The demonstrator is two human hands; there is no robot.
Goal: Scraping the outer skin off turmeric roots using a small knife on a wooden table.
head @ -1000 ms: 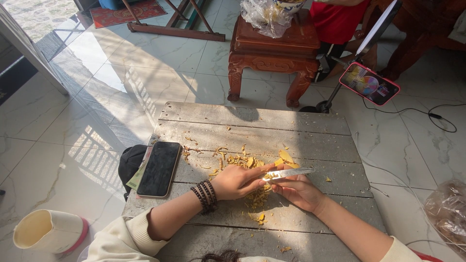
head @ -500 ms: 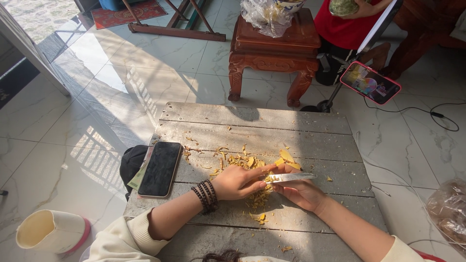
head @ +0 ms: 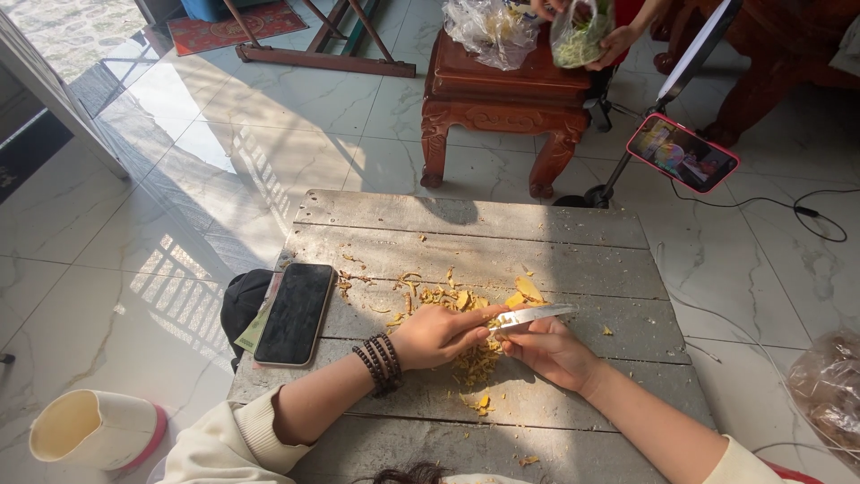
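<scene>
A person seated at a weathered wooden tabletop [head: 555, 242] pares a small yellow piece with a knife [head: 536, 315] — the work sits just in front of the heap of yellow peelings [head: 466, 309] at the board's middle. The left hand [head: 436, 335], beaded bracelets [head: 380, 362] at its wrist, has its fingers clenched round the knife's handle, the blade pointing away from the heap towards the right. The right hand [head: 553, 352] lies under the blade, fingers curled about the piece being cut; the piece itself is mostly hidden between the two hands, so its shape cannot be told.

The step in hand looks to be mid-peel, judging by the shavings piled beneath the hands. The next stroke would call for the right fingers to turn the piece and stay clear of the edge.

Left of the heap lies a dark phone [head: 296, 312], face up, a black cap [head: 244, 301] just beyond it. Past the heap, off the tabletop, stands a carved red stool [head: 502, 108], where another person's hands [head: 618, 40] hold a plastic bag of greens [head: 580, 36] — a second phone [head: 683, 152] on a stand is alongside.
</scene>
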